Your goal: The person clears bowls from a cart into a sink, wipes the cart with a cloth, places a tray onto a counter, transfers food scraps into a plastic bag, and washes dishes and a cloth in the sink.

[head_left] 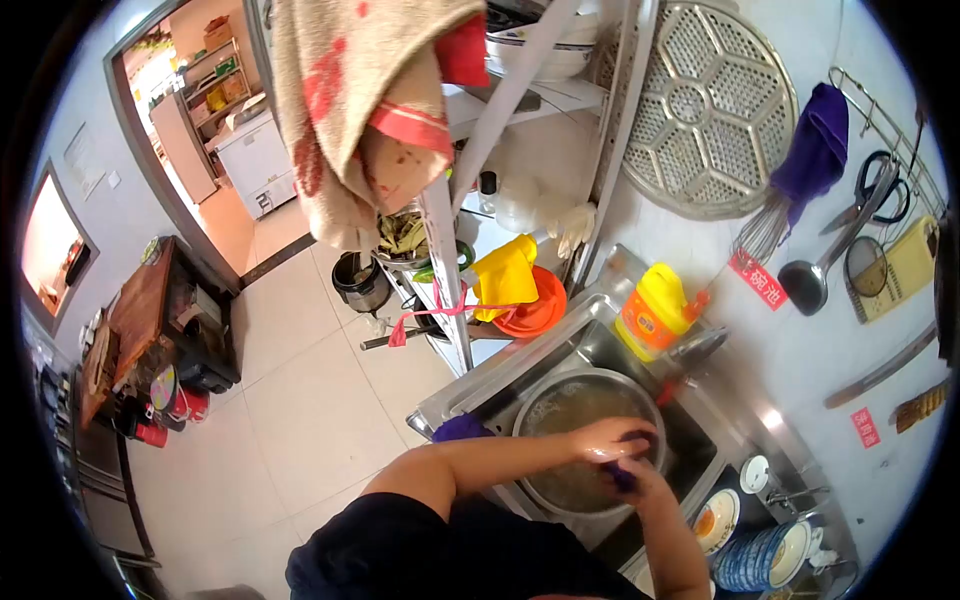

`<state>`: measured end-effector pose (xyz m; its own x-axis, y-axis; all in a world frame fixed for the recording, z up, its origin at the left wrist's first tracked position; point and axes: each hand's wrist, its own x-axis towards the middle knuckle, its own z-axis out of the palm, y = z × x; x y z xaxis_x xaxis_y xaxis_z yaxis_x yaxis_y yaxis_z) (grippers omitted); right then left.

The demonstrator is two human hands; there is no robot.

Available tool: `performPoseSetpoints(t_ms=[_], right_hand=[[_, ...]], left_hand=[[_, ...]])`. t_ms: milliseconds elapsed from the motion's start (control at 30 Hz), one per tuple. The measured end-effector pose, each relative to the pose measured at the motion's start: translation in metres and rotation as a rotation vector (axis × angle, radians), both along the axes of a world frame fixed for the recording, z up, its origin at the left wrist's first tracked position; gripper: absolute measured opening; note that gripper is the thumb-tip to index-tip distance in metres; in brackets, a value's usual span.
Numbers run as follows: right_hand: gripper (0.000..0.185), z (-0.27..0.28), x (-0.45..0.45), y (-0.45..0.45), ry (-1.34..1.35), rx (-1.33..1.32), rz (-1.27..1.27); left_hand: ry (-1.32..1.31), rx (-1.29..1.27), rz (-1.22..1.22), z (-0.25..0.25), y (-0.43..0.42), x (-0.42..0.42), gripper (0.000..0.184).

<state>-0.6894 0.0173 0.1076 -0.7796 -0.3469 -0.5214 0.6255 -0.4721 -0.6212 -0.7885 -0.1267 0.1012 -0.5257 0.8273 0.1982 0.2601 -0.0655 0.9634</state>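
Observation:
A round metal basin (pixel 532 410) of cloudy water stands in the steel sink (pixel 690 425). Above its right side, my left hand (pixel 606 438) is wet, with its fingers curled round a dark purple cloth (pixel 624 480). My right hand (pixel 648 486) grips the same cloth just below, close against the left. Much of the cloth is hidden by my fingers. Another purple cloth (pixel 462 427) lies on the sink's left edge. A yellow detergent jug (pixel 652 315) with an orange label stands behind the basin.
Stacked blue-patterned bowls (pixel 750 558) and a white bowl (pixel 716 520) sit at the sink's right. A metal rack post (pixel 440 260) with a hanging towel (pixel 350 120) rises at left. An orange basin (pixel 535 305) is behind. Utensils, including a ladle (pixel 805 285), hang on the wall.

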Motion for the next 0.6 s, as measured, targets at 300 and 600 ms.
performPoseSetpoints(t_ms=[300,600], right_hand=[[0.052,-0.014,-0.017,-0.006,0.567,0.926,0.024],[0.045,-0.039,-0.004,-0.044,0.413,1.618,0.242]], left_hand=[[0.270,0.235,0.270,-0.010,0.021,0.006,0.031],[-0.387,0.090,0.826,-0.116,0.045,0.043,0.022]])
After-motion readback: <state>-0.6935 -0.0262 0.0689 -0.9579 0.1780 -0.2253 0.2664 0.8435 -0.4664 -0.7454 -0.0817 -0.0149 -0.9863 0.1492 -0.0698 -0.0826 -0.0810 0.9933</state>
